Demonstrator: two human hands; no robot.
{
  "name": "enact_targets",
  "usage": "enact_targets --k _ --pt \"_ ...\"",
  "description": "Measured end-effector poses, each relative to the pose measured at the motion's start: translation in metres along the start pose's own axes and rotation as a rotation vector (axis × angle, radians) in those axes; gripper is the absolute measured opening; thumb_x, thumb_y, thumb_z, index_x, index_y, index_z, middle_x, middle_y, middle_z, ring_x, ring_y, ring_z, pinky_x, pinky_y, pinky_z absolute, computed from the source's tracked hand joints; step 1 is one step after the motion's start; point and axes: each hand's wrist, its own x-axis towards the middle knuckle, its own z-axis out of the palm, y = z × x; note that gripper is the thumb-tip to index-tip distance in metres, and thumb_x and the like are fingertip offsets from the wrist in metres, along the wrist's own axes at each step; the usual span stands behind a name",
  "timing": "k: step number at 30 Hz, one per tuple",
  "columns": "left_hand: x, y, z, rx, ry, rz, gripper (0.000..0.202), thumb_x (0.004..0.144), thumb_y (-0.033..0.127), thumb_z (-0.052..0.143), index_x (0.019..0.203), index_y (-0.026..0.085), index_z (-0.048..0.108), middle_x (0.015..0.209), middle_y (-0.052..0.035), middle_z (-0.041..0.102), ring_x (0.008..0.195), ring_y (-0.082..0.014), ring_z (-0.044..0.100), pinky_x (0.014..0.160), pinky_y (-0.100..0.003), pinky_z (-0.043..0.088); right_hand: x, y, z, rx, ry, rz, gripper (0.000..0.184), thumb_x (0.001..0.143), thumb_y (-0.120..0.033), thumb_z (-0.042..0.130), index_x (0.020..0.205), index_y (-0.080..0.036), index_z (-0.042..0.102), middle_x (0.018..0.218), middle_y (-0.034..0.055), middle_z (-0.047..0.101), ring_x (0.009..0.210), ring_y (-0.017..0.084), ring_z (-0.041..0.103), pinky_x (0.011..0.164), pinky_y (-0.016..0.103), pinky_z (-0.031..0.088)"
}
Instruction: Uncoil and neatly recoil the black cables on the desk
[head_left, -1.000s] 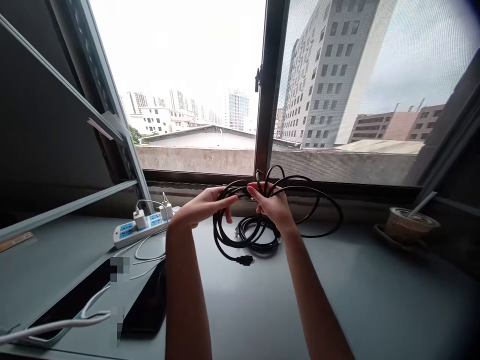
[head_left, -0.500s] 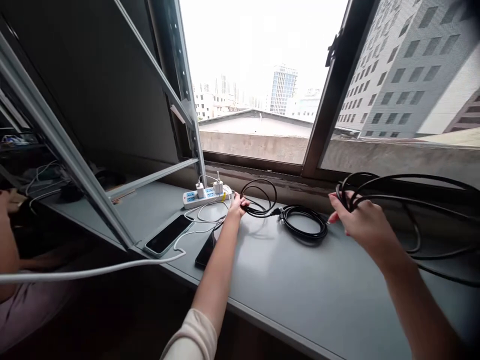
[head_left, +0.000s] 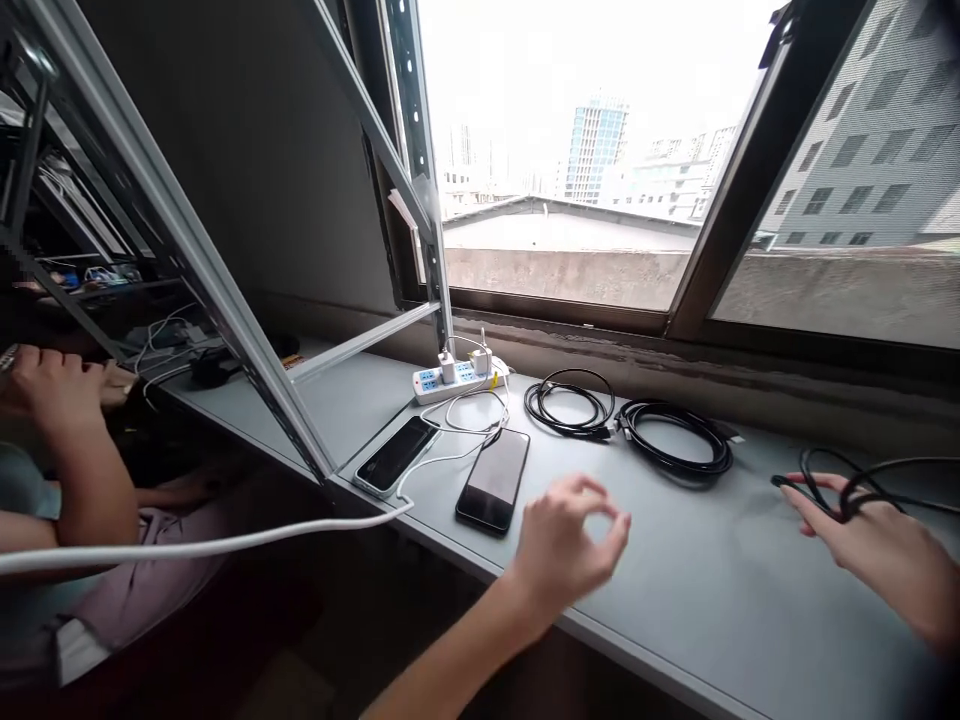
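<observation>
Two grips over the counter (head_left: 697, 580): left grip (head_left: 570, 545), lower centre, loosely curled and empty; right grip (head_left: 877, 545), lower right, clasping black cable (head_left: 855, 492) loops.

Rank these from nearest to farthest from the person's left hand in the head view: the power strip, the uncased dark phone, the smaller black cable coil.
1. dark phone, lying just left of the left hand.
2. smaller cable coil, farther back, toward the window.
3. power strip, back left by the shelf post.
</observation>
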Motion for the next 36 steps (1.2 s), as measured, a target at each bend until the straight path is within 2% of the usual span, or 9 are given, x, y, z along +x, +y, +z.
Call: enact_targets --k 2,4,5,7,8,10,14,18,36 --pt "-0.055 -0.022 -0.029 0.296 0.088 0.096 0.037 0.082 0.026 0.047 0.045 0.023 0.051 0.041 -0.0006 0.046 0.040 -0.0138 0.043 0.050 -0.031 0.035 0.001 0.009 0.004 0.030 -0.072 0.090 0.032 0.071 -0.055 0.054 0.096 -0.036 0.052 0.071 0.0073 0.069 0.052 0.026 0.061 0.063 0.040 0.044" --pt "-0.086 -0.058 -0.067 0.581 0.308 0.119 0.039 0.079 0.023 0.045 0.040 0.023 0.042 0.037 -0.0012 0.040 0.039 -0.0149 0.040 0.050 -0.032 0.032 0.003 0.013 0.008 0.058 -0.130 0.159 0.034 0.069 -0.053 0.055 0.098 -0.036 0.049 0.073 0.0094 0.069 0.054 0.028 0.062 0.065 0.043 0.043" --pt "-0.090 -0.077 -0.087 0.708 0.422 0.032 0.032 0.079 0.023 0.046 0.046 0.023 0.049 0.044 -0.0027 0.047 0.046 -0.0170 0.047 0.054 -0.032 0.036 0.006 0.013 0.010 0.072 -0.138 0.169 0.035 0.069 -0.053 0.056 0.099 -0.036 0.049 0.073 0.0100 0.069 0.055 0.029 0.062 0.066 0.043 0.043" --pt "-0.079 -0.110 -0.121 0.873 0.494 -0.207 0.022 0.078 0.032 0.047 0.087 0.019 0.064 0.091 -0.0113 0.064 0.087 -0.0257 0.058 0.077 -0.036 0.041 0.013 0.009 0.014 0.103 -0.165 0.168 0.039 0.067 -0.052 0.058 0.101 -0.035 0.048 0.074 0.0104 0.069 0.058 0.029 0.063 0.068 0.042 0.043" --pt "-0.067 -0.122 -0.134 0.935 0.508 -0.338 0.045 0.076 0.042 0.048 0.112 0.015 0.057 0.115 -0.0170 0.057 0.106 -0.0317 0.051 0.087 -0.041 0.038 0.018 0.006 0.016 0.114 -0.174 0.163 0.041 0.067 -0.052 0.058 0.102 -0.035 0.047 0.075 0.0104 0.069 0.060 0.029 0.064 0.068 0.041 0.043" --pt "-0.040 -0.138 -0.149 0.931 0.396 -0.563 0.083 0.071 0.059 0.047 0.132 0.003 0.038 0.127 -0.0248 0.044 0.117 -0.0383 0.040 0.094 -0.047 0.032 0.028 -0.001 0.021 0.127 -0.178 0.144 0.043 0.068 -0.053 0.056 0.105 -0.033 0.046 0.076 0.0105 0.070 0.063 0.030 0.064 0.069 0.041 0.043" --pt "0.001 -0.145 -0.143 0.865 0.188 -0.766 0.097 0.063 0.072 0.043 0.125 -0.002 0.041 0.119 -0.0254 0.046 0.116 -0.0393 0.037 0.098 -0.046 0.027 0.044 -0.004 0.030 0.131 -0.172 0.119 0.047 0.067 -0.053 0.056 0.107 -0.030 0.048 0.075 0.0120 0.069 0.065 0.034 0.063 0.068 0.043 0.042" --pt "0.017 -0.144 -0.129 0.891 0.240 -0.862 0.085 0.064 0.070 0.042 0.110 -0.001 0.050 0.113 -0.0247 0.047 0.113 -0.0389 0.038 0.097 -0.044 0.027 0.046 0.002 0.032 0.124 -0.174 0.125 0.046 0.067 -0.052 0.057 0.108 -0.032 0.048 0.074 0.0106 0.069 0.062 0.032 0.064 0.064 0.042 0.041" --pt "0.024 -0.136 -0.128 0.818 0.259 -0.918 0.089 0.059 0.069 0.048 0.112 -0.003 0.051 0.116 -0.0265 0.047 0.115 -0.0398 0.037 0.095 -0.043 0.031 0.045 0.012 0.026 0.086 -0.150 0.117 0.044 0.070 -0.053 0.054 0.110 -0.034 0.049 0.073 0.0048 0.070 0.057 0.025 0.063 0.068 0.038 0.043"
